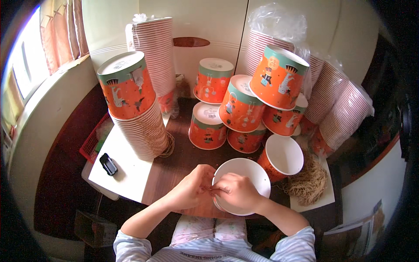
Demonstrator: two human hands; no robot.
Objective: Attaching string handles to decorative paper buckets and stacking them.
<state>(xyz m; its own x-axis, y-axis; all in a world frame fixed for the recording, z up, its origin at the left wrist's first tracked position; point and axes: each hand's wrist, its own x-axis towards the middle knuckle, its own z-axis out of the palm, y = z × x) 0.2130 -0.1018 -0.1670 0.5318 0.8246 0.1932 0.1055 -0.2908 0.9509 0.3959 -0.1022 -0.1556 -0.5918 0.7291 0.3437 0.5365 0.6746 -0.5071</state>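
Note:
A white-lined paper bucket (257, 179) stands mouth up at the table's near edge, in front of me. My left hand (194, 187) is closed at the left side of its rim, fingertips pinched together. My right hand (235, 190) reaches across the bucket's mouth, closed too, its fingertips meeting those of the left at the rim. What they pinch is too small and covered to make out. Right behind, an orange printed paper bucket (273, 166) leans with its mouth toward me. Beside it lies a bundle of beige twine (310, 181).
Upside-down orange buckets (242, 105) are piled at the back centre. A tall bucket stack (135, 113) with loose twine stands left, near a small black case (108, 164) on a white board (131, 185). Plastic-wrapped stacks (345, 113) line the right; another wrapped stack (152, 52) rises back left.

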